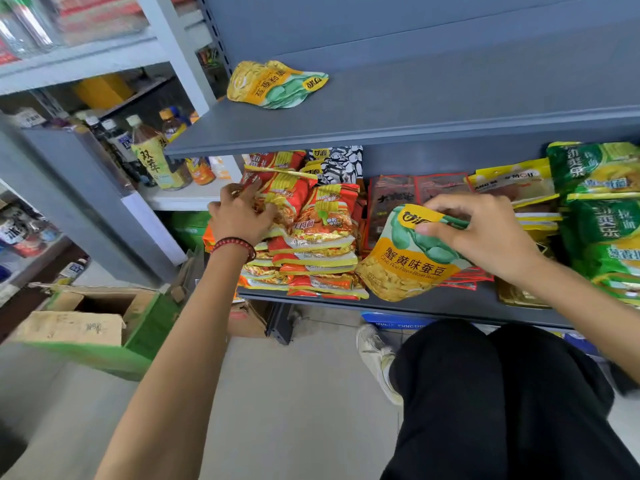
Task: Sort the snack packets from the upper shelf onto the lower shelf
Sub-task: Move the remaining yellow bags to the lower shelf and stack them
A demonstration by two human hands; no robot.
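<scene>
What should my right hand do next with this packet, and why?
Probably lower the crab roe broad bean packet onto the lower shelf and release: the right hand pinches its top, and its bottom hangs at the shelf's front, beside the red packet stack.

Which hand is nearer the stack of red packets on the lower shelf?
Left. The left hand touches the red packets; the right hand grips a yellow packet to their right.

I log one yellow-green packet (277, 84) lying flat on upper shelf (415, 109); matching packet (408, 258) tilted upright at lower shelf (450, 304) front.
</scene>
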